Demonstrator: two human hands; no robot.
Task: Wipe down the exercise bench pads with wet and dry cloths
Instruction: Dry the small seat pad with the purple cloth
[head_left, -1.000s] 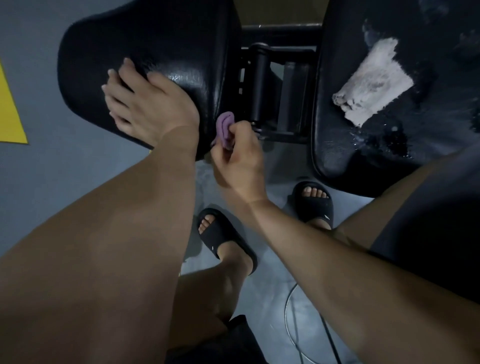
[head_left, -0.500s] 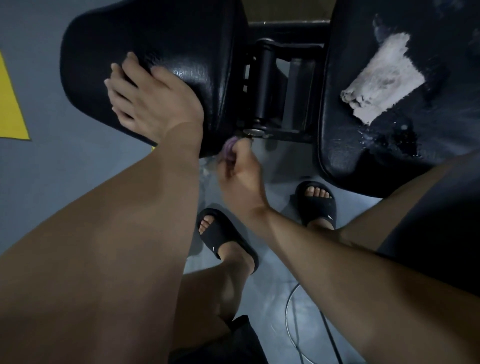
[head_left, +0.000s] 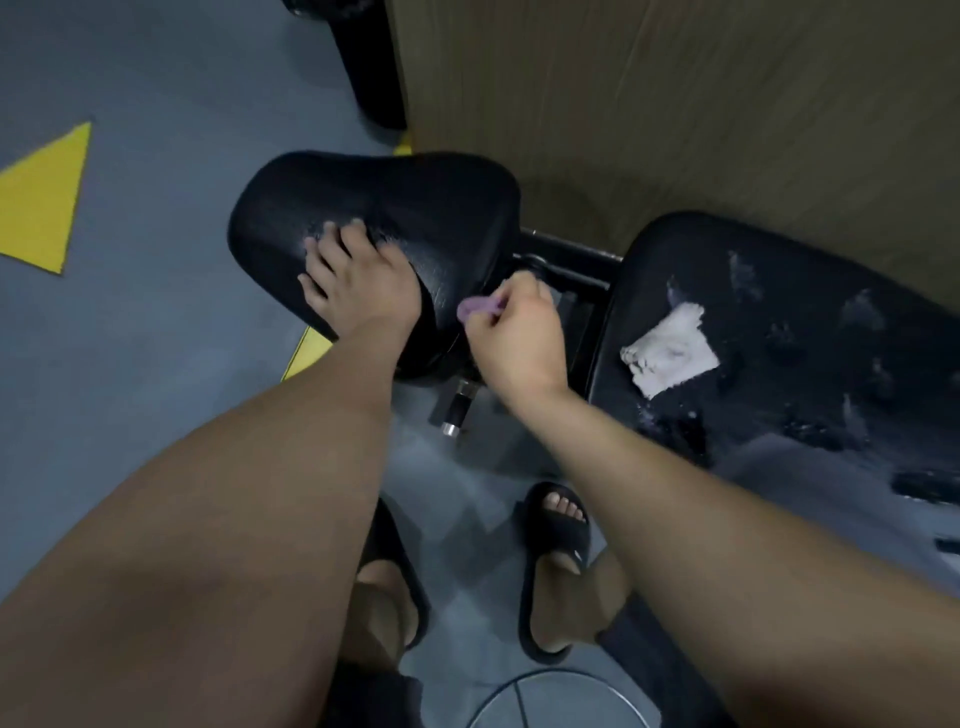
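Note:
The black seat pad (head_left: 426, 208) of the bench lies ahead of me, with wet streaks on it. My left hand (head_left: 353, 280) rests flat on its near side, fingers spread. My right hand (head_left: 519, 332) grips a small purple cloth (head_left: 475, 307) at the seat pad's right edge, by the gap over the black metal frame (head_left: 566, 270). To the right is the larger black back pad (head_left: 810, 291), smeared with wet patches. A crumpled white cloth (head_left: 670, 349) lies on it, apart from both hands.
A brown wall panel (head_left: 675, 104) stands right behind the bench. The grey floor has yellow triangle markings (head_left: 44, 197). A black post (head_left: 371, 67) rises at the back. My feet in black slippers (head_left: 556, 535) stand under the frame. A metal ring (head_left: 545, 696) lies on the floor near me.
The view pulled back and up, showing the wall and more floor. My right hand rose with the purple cloth from below the seat pad's corner to its right edge. My left hand stayed on the pad.

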